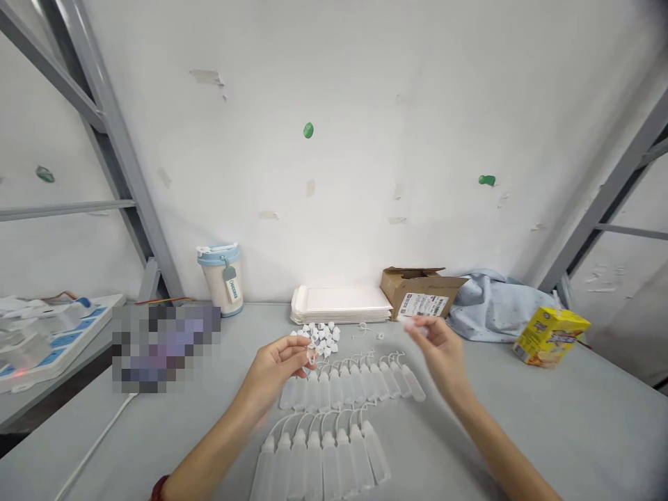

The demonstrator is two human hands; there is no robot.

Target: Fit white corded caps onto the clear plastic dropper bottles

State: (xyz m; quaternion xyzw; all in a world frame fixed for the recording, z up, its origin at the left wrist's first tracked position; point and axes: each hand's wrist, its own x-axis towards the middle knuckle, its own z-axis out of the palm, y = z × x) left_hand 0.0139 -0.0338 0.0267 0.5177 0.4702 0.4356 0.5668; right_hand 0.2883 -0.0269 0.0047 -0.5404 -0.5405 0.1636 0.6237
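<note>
My left hand (284, 358) is closed in a pinch on a small white ring-like piece (312, 358), just in front of a pile of small white caps (326, 341). Off to the right, my right hand (437, 344) is raised, its fingertips closed on a blurred whitish piece (407, 322) whose kind I cannot make out. Between and below the hands lie translucent plastic bottles in two rows. The back row (349, 386) and the front row (330, 459) have thin, curved white strips at their necks. A loose white strip (362, 330) lies behind the back row.
Flat white packets (342, 304) are stacked against the wall, beside an open cardboard box (417, 289). A blue cloth (495, 306) and a yellow carton (550, 339) sit at right. At left are a lidded cup (224, 282), a pixelated object (170, 348) and a power strip (62, 341).
</note>
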